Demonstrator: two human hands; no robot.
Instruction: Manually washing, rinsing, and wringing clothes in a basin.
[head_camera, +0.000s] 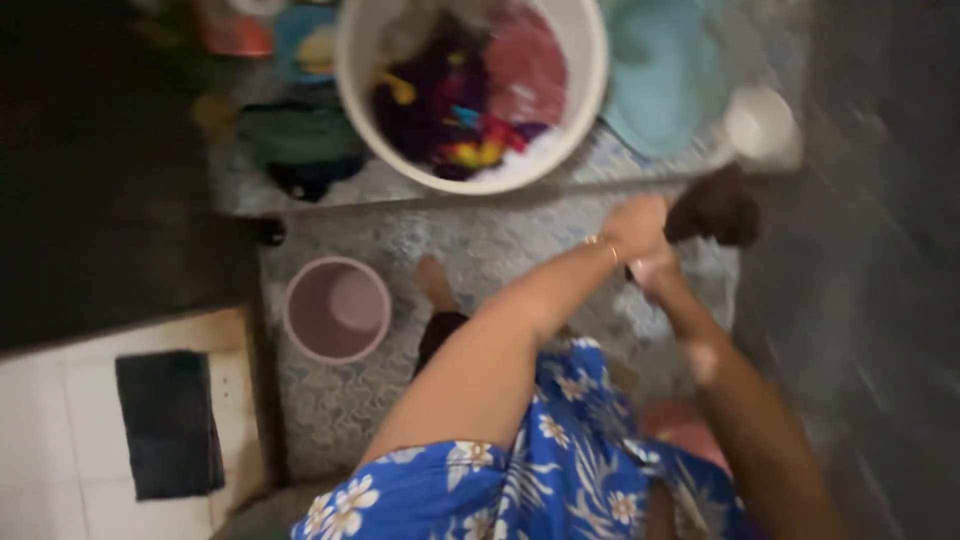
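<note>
Below, underfoot: grey patterned stone floor (480, 250), wet-looking, bounded on the left by a dark wall and a strip of white tiled floor (50, 440) carrying a dark rectangular mat (168, 425). Higher up, on a raised patterned ledge (400, 185): large round white plastic tub (472, 90) heaped with mixed laundry in purple, pink, yellow and blue. Just right of the tub: pale teal plastic basin (665, 75), then a small white round container (762, 125), blurred. Left of the tub: dark green bundle (300, 140), too blurred to tell further. On the floor, lower left of the tub and well apart from the hands: small round pink plastic bucket (337, 310). Foreground: blue dress with white flower print (540, 460), one bare foot (432, 282) showing beyond it. Both arms stretched forward, meeting in front of the tub. Left hand (635, 225), thin gold bangle (603, 243) at the wrist, clenched in a fist-like grip on a dark brown wet cloth (715, 208) bunched up in the air over the floor. Right hand (655, 270) just under the left, closed, touching it; exact grip on the cloth cannot be told through the blur.
</note>
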